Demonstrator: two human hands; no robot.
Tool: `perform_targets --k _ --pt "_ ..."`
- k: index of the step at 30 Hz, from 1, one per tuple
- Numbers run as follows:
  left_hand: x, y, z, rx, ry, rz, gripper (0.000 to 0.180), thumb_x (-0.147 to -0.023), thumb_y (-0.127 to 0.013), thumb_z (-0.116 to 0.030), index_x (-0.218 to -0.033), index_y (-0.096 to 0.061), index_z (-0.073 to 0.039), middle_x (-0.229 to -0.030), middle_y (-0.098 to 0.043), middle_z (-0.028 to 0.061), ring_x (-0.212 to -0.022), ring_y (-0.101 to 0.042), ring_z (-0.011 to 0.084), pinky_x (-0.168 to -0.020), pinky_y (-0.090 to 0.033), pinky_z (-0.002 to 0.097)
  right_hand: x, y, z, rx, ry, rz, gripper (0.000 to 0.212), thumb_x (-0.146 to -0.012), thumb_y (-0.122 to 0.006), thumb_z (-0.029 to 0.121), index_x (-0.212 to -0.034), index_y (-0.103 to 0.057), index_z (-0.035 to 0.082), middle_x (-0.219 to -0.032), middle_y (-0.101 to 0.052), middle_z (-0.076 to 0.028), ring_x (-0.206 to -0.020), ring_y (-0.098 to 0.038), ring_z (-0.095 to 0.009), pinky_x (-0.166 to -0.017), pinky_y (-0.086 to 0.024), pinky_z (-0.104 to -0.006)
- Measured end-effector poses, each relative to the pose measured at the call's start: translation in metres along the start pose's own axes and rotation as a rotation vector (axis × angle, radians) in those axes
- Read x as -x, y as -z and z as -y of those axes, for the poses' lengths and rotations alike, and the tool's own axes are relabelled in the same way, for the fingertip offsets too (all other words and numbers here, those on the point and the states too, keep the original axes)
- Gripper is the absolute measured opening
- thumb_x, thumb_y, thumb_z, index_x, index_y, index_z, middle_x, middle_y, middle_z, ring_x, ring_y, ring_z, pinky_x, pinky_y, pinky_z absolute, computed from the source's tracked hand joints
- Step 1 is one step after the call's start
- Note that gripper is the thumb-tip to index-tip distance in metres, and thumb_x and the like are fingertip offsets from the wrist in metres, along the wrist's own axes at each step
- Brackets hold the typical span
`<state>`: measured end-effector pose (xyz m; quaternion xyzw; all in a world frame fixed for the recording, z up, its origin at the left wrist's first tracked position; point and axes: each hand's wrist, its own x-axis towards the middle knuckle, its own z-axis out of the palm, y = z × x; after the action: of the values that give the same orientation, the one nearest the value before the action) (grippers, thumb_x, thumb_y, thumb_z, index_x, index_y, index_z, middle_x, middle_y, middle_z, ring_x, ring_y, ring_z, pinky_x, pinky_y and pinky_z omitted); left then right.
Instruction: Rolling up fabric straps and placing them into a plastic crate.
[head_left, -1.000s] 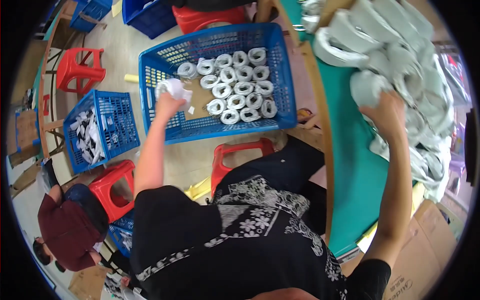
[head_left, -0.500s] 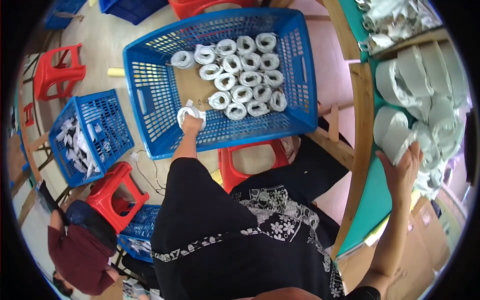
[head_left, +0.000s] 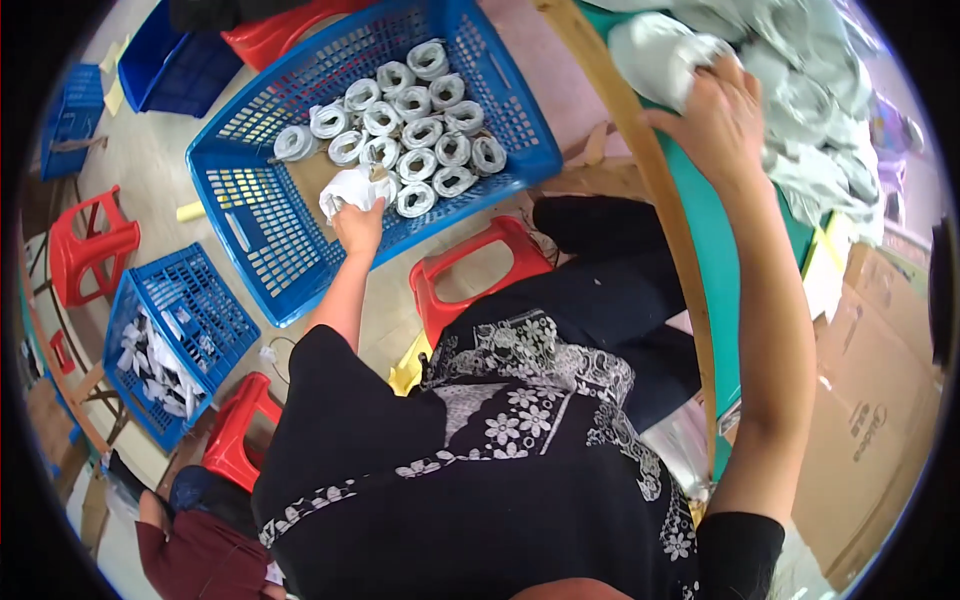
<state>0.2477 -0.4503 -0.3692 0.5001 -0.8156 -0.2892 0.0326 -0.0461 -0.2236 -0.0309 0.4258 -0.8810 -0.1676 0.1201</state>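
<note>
A large blue plastic crate (head_left: 548,158) holds several upright white rolls (head_left: 421,133) of what looks like fabric strip, set close together. Over the crate's near side, my left hand (head_left: 358,225) is closed around another white roll (head_left: 355,190), which is tipped on its side. My right hand (head_left: 722,115) reaches over the green-topped table (head_left: 708,205) on the right. Its thumb and fingers grip the end of a bigger pale roll (head_left: 650,58) lying there; part of this grip is hidden by the hand itself.
More pale rolls (head_left: 800,105) are heaped on the table behind its wooden edge (head_left: 655,165). Red stools (head_left: 440,305) stand beside the crate and at left. A smaller blue crate (head_left: 215,300) holds white pieces. A cardboard box (head_left: 870,400) sits at right; a person in maroon (head_left: 205,545) is lower left.
My view has swung, so the crate appears further left and higher. The roll in my left hand has tipped onto its side. My right hand has moved to the far part of the table.
</note>
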Motion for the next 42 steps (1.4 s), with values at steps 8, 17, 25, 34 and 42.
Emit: perform_targets --k 8,17,25,34,42 --pt "0.073 0.001 -0.097 0.336 -0.125 -0.073 0.048 -0.065 -0.076 -0.032 -0.076 -0.063 0.012 -0.072 -0.063 0.0279 -0.068 -0.063 0.0384 -0.065 -0.048 0.0428 0.031 -0.034 -0.013 -0.21 0.097 -0.408 0.025 -0.064 -0.07 0.031 -0.078 -0.065 0.012 -0.08 -0.063 0.001 -0.095 -0.051 -0.018 -0.087 -0.036 -0.0342" --pt "0.124 0.016 -0.159 0.179 0.078 0.052 0.049 -0.067 -0.077 -0.026 -0.103 -0.061 0.003 -0.095 -0.066 0.0151 -0.087 -0.064 0.027 -0.075 -0.048 0.0363 0.036 -0.084 -0.017 -0.515 0.019 -0.683 0.028 -0.069 -0.053 0.017 -0.092 -0.066 0.011 -0.102 -0.061 -0.001 -0.105 -0.048 -0.019 -0.092 -0.029 -0.0337" --pt "0.035 0.015 -0.204 0.024 -0.09 -0.151 0.046 -0.065 -0.074 -0.034 -0.088 -0.065 0.005 -0.084 -0.066 0.0223 -0.08 -0.065 0.0357 -0.072 -0.05 0.0405 0.026 -0.085 -0.019 -0.759 0.057 -0.739 0.024 -0.07 -0.054 0.021 -0.088 -0.066 0.014 -0.095 -0.062 0.0 -0.102 -0.049 -0.018 -0.093 -0.03 -0.0347" --pt "0.029 0.068 -0.219 -0.049 -0.203 -0.042 0.045 -0.065 -0.075 -0.032 -0.09 -0.066 0.004 -0.082 -0.066 0.0208 -0.079 -0.065 0.0338 -0.07 -0.05 0.039 0.023 -0.087 -0.018 -0.587 0.047 -0.668 0.04 -0.06 -0.071 0.035 -0.093 -0.066 0.014 -0.095 -0.062 0.0 -0.103 -0.049 -0.019 -0.094 -0.029 -0.0356" --pt "0.037 0.138 -0.176 0.132 -0.217 -0.105 0.039 -0.067 -0.074 -0.03 -0.089 -0.067 0.002 -0.084 -0.068 0.0174 -0.078 -0.066 0.0288 -0.07 -0.05 0.036 0.031 -0.08 -0.024 -0.572 -0.039 -0.66 0.041 -0.058 -0.074 0.035 -0.093 -0.068 0.015 -0.093 -0.064 -0.004 -0.094 -0.053 -0.026 -0.089 -0.034 -0.0385"
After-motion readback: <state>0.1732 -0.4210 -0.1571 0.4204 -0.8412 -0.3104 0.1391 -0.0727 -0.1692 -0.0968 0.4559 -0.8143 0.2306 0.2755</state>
